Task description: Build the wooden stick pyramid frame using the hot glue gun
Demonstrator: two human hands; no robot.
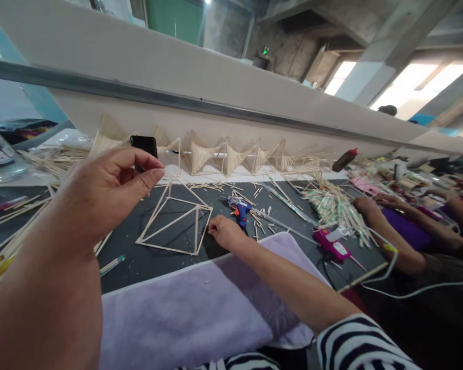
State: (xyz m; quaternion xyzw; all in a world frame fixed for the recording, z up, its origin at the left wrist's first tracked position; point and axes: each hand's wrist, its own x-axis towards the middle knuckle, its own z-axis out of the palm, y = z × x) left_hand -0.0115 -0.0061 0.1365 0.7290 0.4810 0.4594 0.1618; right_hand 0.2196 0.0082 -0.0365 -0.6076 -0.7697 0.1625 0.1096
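Observation:
My left hand (116,190) is raised at the left, above the table and left of an open frame of thin wooden sticks (170,250). Its thumb and forefinger are pinched together; anything between them is too small to make out. The stick frame lies on the dark tabletop, with a slanted stick and uprights joined at its corners. At the frame's right side is my right hand (227,234), fingers curled and closed against the edge stick. What its fingertips grip is hidden. Just beyond it lies a blue glue gun (242,211) with an orange trigger.
A lilac cloth (200,313) covers the near edge. Loose sticks (258,221) are scattered behind. A twisted stick model (231,156) stands along the wall, beside a black phone (144,146). Rightward are bundled sticks (327,203), a magenta glue gun (334,245) and a co-worker's hand (366,205).

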